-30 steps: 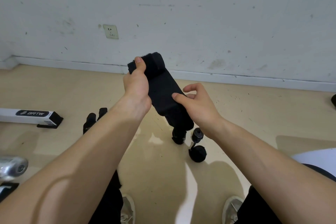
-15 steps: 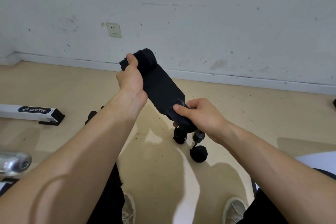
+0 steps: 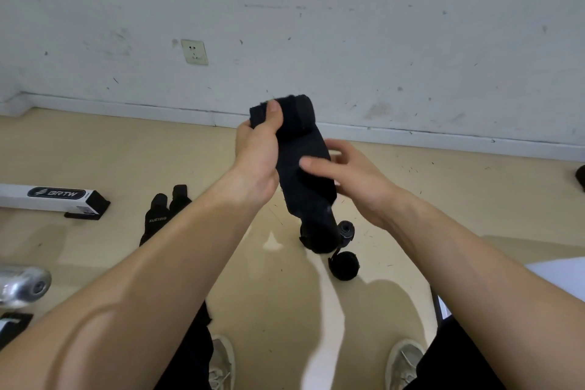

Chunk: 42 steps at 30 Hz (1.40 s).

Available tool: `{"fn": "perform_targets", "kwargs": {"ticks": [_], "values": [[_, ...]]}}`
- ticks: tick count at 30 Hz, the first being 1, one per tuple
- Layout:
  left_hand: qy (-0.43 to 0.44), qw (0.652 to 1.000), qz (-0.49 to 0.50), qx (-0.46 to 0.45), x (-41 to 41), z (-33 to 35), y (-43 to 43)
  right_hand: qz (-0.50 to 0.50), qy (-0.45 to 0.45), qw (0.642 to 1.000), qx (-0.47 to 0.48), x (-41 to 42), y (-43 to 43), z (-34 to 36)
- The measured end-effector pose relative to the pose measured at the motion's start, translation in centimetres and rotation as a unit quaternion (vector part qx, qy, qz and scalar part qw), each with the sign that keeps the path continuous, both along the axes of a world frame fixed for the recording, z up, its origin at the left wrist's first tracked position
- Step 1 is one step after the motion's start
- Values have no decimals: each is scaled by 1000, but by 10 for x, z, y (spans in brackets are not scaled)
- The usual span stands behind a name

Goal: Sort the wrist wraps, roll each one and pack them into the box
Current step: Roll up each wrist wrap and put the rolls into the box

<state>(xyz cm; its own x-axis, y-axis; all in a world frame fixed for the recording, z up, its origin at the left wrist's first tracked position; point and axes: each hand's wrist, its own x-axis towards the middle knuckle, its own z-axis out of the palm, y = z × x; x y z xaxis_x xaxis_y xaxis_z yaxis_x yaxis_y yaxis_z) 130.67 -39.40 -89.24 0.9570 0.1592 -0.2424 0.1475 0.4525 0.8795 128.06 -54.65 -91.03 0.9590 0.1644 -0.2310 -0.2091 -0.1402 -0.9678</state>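
Observation:
A black wrist wrap (image 3: pixel 300 168) hangs in front of me, partly rolled at its top end. My left hand (image 3: pixel 258 153) grips that rolled top, thumb over it. My right hand (image 3: pixel 351 177) is on the strap's middle, its thumb across the front and its fingers behind. The loose lower end dangles toward the floor. Below it lie rolled black wraps (image 3: pixel 344 265) and a small grey-black roll (image 3: pixel 345 229). Unrolled black wraps (image 3: pixel 161 215) lie on the floor to the left. A white and black box (image 3: pixel 53 198) lies at far left.
The tan floor meets a white wall (image 3: pixel 348 25) with a socket (image 3: pixel 194 52). A shiny metal object (image 3: pixel 22 285) lies at the lower left. My shoes (image 3: pixel 221 364) are at the bottom. A white surface (image 3: pixel 560 275) shows at the right edge.
My right hand let go of the strap's lower end and moved up to its middle. The left hand with the rolled top shifted slightly right.

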Motion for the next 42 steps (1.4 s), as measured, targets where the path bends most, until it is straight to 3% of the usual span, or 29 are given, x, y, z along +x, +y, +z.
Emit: {"fn": "perform_targets", "kwargs": {"ticks": [3,14,19,25,29,34,42], "values": [[-12,998,-54,26,-8,-5,-12,-51,-14,997,48,7,-4,7],[-40,973,-147,176,-14,-19,-30,-91,-13,995,38,14,-8,5],[27,973,-223,51,-14,-12,-23,-121,-8,990,69,10,-9,2],[69,971,-229,-10,-19,-14,-19,-123,32,979,158,2,2,3],[75,976,-206,7,-19,-16,-22,-108,63,968,216,-1,7,1],[65,977,-193,70,-19,-19,-20,-68,48,993,82,1,3,0],[40,955,-268,118,-18,-12,-16,-91,-5,992,88,3,0,0]]}}
